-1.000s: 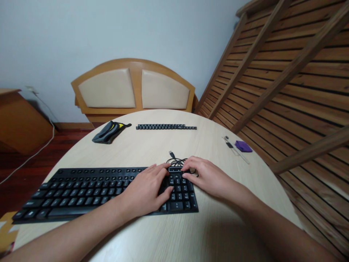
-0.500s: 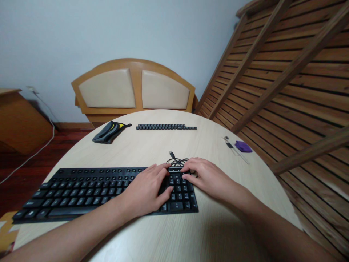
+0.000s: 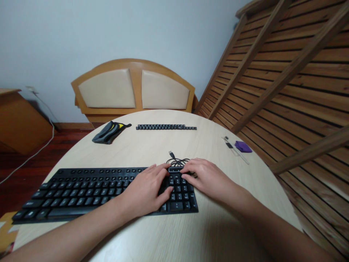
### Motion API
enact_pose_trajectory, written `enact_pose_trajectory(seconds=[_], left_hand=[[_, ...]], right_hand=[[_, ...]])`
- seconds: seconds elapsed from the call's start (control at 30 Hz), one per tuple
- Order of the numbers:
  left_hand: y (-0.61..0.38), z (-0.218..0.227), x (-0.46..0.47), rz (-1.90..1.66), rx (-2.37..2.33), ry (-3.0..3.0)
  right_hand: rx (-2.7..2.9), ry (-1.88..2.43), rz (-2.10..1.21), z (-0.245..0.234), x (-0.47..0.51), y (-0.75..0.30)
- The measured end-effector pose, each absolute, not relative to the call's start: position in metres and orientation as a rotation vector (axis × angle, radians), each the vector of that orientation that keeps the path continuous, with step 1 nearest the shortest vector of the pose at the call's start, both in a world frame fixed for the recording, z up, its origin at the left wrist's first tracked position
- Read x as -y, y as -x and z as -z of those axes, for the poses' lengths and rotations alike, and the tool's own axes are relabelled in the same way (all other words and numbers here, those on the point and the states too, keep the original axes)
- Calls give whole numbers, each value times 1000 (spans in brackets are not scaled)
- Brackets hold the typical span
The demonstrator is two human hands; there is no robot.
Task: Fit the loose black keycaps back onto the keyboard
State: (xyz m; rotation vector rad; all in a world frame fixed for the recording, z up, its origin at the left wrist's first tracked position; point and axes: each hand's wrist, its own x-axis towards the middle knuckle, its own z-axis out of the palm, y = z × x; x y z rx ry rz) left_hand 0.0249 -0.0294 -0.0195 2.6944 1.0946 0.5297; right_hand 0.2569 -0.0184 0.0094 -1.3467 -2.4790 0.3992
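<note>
Black keyboard (image 3: 81, 193), two hands at the keypad end

Next to nothing changed over the last second: left hand (image 3: 148, 187) in the same pose, right hand (image 3: 208, 176) shifted only very slightly. Attention therefore apparently settled on one spot, the indicator strip (image 3: 175, 169) above the keypad (image 3: 178, 196).

Keyboard flat on the near left of the table (image 3: 152, 145), stretching to its middle. Left grip loose, palm down across the keys, clasping nothing visible. Right grip bent at the keypad's far right corner, thumb and forefinger slightly parted; pinching something small or merely touching, cannot tell.

Just beyond the strip, a coiled cable (image 3: 178, 162) with a USB plug (image 3: 171, 154). At the far side, lined-up loose keycaps (image 3: 160, 127), probably from the keyboard's bare-looking far rows.

No brand or label legible anywhere. Pale legends on the keys and small white marks on the strip, all too small to read.
</note>
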Motion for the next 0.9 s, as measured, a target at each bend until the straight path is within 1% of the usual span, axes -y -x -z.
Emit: enact_pose_trajectory(seconds=[0.43,0.57,0.9], left_hand=[[-25,20,30,-561,-1094,-2692],[-25,20,30,-546,-1099,-2698],[-25,19,30,-506,-1103,-2716]], right_hand=[[2541,1304,-380,-11,21,-257],[2542,1341,-363,-9,23,-254],[2418,1444,-439,-13,26,-248]])
